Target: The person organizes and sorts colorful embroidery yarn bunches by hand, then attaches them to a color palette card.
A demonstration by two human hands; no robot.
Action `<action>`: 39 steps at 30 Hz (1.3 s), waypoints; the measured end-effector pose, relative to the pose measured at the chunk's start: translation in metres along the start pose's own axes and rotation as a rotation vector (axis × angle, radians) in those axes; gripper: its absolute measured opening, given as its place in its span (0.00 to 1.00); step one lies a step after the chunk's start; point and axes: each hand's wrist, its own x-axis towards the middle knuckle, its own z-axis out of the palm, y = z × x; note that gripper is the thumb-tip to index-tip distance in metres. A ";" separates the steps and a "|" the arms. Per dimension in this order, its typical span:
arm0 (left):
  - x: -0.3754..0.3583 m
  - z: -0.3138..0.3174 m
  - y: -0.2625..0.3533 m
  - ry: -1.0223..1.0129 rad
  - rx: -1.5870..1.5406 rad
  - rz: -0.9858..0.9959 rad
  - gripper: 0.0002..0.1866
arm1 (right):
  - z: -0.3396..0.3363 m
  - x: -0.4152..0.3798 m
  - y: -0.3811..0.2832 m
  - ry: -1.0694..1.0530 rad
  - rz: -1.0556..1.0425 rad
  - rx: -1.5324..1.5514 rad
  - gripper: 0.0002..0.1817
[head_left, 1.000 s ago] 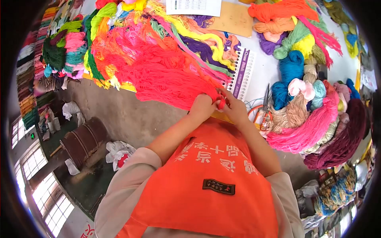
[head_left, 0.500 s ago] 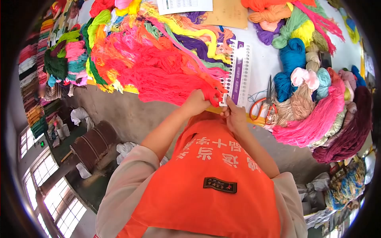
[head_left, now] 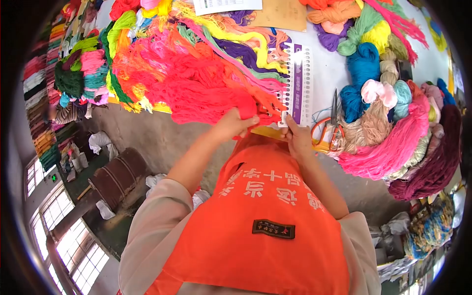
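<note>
My left hand (head_left: 232, 124) is closed around strands of red embroidery thread (head_left: 196, 93) at the front edge of the table, a little left of the thread card. This white card (head_left: 298, 83) has a purple strip down its middle and holes along both long sides. Red, pink, green, yellow and purple threads are looped through its left holes. At the card's bottom edge, my right hand (head_left: 298, 136) pinches the corner between thumb and finger. Red strands run from the lowest left holes towards my left hand.
Orange-handled scissors (head_left: 328, 130) lie right of the card. Farther right are blue skeins (head_left: 363, 66), a pink skein (head_left: 378, 160) and a dark maroon skein (head_left: 437, 157). A printed sheet (head_left: 226, 6) and brown cardboard (head_left: 280, 14) lie at the back.
My left hand has moved left and down, away from the card's corner, with red strands in it. My right hand stays at the card, which has shifted slightly right.
</note>
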 end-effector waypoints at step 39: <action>0.075 0.028 0.008 -0.120 0.324 0.267 0.08 | -0.019 0.067 -0.025 -0.419 -0.903 -1.491 0.11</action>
